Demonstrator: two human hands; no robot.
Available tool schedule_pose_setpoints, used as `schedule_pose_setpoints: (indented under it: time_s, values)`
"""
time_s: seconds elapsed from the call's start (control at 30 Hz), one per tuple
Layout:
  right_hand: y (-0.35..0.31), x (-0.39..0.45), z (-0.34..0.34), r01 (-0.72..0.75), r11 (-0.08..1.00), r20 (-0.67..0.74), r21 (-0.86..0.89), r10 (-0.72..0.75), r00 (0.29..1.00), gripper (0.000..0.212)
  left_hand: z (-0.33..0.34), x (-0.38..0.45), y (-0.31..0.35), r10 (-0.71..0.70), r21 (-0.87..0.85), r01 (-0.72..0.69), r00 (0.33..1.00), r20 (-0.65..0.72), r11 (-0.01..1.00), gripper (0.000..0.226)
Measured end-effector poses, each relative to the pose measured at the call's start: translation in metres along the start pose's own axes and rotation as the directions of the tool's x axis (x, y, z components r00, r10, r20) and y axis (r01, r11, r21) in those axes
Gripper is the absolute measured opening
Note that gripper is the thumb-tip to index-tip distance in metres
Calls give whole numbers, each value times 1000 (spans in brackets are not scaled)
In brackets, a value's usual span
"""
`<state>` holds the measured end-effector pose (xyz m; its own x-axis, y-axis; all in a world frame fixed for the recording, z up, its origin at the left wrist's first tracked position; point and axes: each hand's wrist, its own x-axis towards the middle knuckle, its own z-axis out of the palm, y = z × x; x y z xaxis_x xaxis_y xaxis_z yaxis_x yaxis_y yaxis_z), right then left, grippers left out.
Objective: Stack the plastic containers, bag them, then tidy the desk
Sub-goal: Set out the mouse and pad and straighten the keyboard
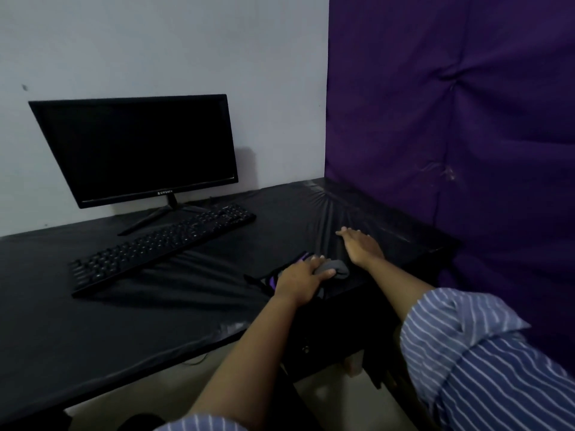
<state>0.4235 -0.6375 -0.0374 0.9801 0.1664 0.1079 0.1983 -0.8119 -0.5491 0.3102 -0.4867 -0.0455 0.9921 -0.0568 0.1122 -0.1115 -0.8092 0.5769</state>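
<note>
Left hand (300,283): fingers curled over a grey mouse (333,269), gripping it, near the desk's front-right edge.
Right hand (362,245): flat, fingers straight & together, palm down on the desk cover just beyond the mouse; holds nothing.
Mouse: rounded, matte grey, sits on a dark pad w/ purple trim (273,279) (pad mostly hidden under the hand).
Desk (124,321): covered in black glossy sheet, wrinkled, creases fanning out around the pad and toward the back-right corner.
Keyboard (161,244): long black slab, angled across the desk, left of the hands, well apart from them.
Monitor (137,147): black, screen dark, thin V-foot stand, behind the keyboard by the pale wall.
Right wall: purple fabric panel (451,119), soft, puckered.
Sleeves: blue striped cloth (485,353), rolled up.
Containers, bag: can't see them in view.
</note>
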Motion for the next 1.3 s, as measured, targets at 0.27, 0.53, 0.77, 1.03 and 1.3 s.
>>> schedule_pose_setpoints:
  time_s: [0.27,0.53,0.77,1.03,1.3]
  values:
    - [2,2,4,-12,998,-12,-69,11,1000,52,-6,-29,-6,9,-116,-9,1000,-3,993,51]
    - [2,2,5,6,993,-7,-120,-7,1000,51,-12,-47,-5,54,-34,-55,998,-24,998,51]
    - [2,4,5,5,990,-2,-143,-5,1000,53,-24,-50,-17,-155,12,161,967,-200,987,51]
    - [0,3,8,1,988,-34,-156,-6,999,54,-27,-48,-17,-186,36,199,956,-229,979,48]
    - [1,5,10,19,981,-31,-191,-25,999,52,10,-48,26,-76,86,99,968,-241,991,46]
